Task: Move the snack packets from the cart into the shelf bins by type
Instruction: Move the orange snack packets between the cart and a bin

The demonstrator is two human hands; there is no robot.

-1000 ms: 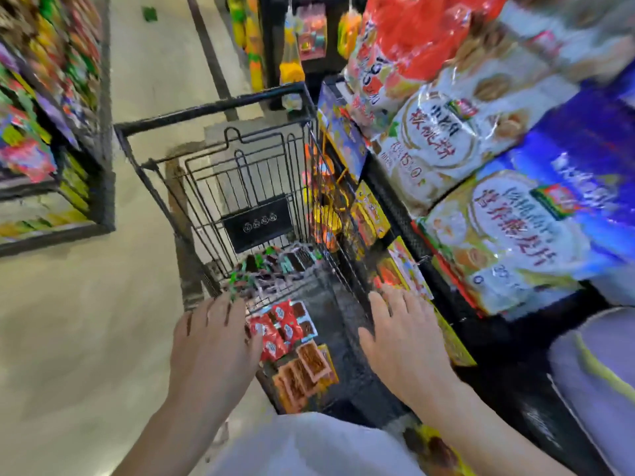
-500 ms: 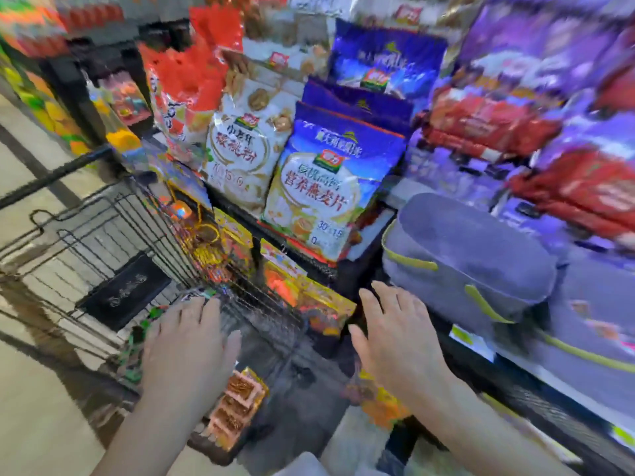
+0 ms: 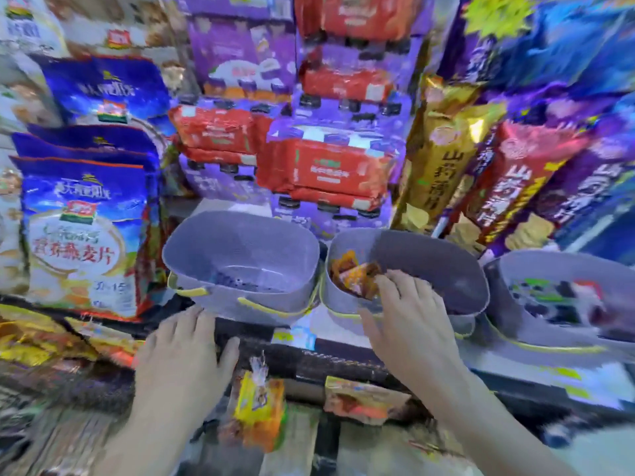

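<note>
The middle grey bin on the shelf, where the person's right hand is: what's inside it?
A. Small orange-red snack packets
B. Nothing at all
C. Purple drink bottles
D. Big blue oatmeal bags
A: a small pile of orange-red snack packets lies at the left end of the middle grey bin, and the right hand reaches over the front rim with its fingers on them.

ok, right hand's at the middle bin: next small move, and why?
Probably lift the right hand clear: its fingers lie on orange packets inside the middle bin, thumb spread apart, so that load looks delivered. The left hand holds nothing.
</note>
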